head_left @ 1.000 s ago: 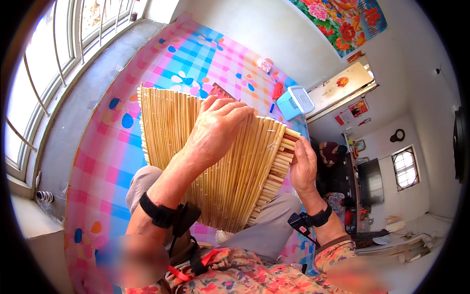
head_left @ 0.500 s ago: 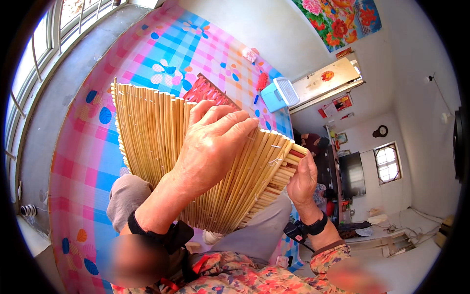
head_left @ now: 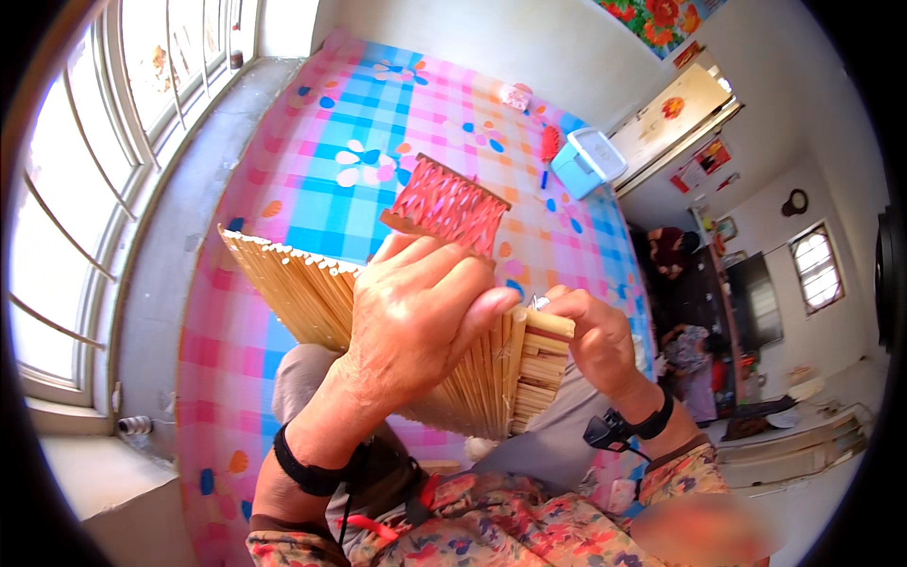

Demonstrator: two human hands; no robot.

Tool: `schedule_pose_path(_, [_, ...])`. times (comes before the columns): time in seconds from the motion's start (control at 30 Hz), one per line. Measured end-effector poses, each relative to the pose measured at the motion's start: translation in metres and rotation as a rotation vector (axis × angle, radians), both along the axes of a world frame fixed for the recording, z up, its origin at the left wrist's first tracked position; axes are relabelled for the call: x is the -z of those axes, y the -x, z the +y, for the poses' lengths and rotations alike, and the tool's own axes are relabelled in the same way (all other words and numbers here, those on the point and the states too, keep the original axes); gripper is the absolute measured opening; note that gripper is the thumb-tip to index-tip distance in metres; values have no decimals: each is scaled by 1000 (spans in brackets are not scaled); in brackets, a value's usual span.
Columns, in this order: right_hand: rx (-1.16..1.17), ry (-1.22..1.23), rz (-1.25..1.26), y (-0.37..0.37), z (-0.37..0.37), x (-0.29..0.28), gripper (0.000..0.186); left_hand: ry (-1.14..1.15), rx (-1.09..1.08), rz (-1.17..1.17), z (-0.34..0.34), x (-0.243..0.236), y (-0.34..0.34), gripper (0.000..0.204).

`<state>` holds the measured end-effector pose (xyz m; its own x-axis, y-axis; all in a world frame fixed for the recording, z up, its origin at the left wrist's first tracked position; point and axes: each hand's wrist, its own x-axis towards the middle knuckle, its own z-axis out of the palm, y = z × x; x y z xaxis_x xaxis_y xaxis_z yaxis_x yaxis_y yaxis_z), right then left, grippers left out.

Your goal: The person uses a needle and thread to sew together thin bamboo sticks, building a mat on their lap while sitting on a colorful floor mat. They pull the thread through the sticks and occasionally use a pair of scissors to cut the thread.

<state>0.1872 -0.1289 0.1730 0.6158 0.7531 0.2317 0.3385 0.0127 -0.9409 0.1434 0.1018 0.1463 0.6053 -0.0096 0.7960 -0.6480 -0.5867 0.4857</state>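
Note:
A mat of thin straw-coloured stalks [head_left: 300, 293], joined side by side, slants over my lap. My left hand [head_left: 422, 312] is closed over its upper edge, the thumb pointing toward the right end. White stitches show near that end, where layered stalk ends [head_left: 540, 370] stick out. Just beyond it, my right hand [head_left: 597, 338] is closed in a pinch next to a small whitish, shiny bit [head_left: 539, 302]. What its fingers hold is too small to tell. Past my left hand lies a red woven panel with brown edges [head_left: 452, 203].
A checked, flowered sheet [head_left: 312, 180] spreads beneath everything. On its far right side stand a blue box with a white lid [head_left: 588, 163] and a red object [head_left: 550, 144]. A barred window [head_left: 104, 189] lines the left. Two people [head_left: 673, 248] are at the far right.
My right hand has shifted from gripping the mat's right end to a pinch just above it. The mat has tilted flatter, and the view has swung, showing more of the window and red panel.

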Motion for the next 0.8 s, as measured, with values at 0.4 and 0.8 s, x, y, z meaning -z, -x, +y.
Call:
schedule_pose_path(0.4, [-351,140,-176,25,40,-36,8,35,79,27,-10,46,94,49])
schedule_pose_path(0.8, [-475,296,161,50,17,14,10,51,57,143,-27,45,101,58])
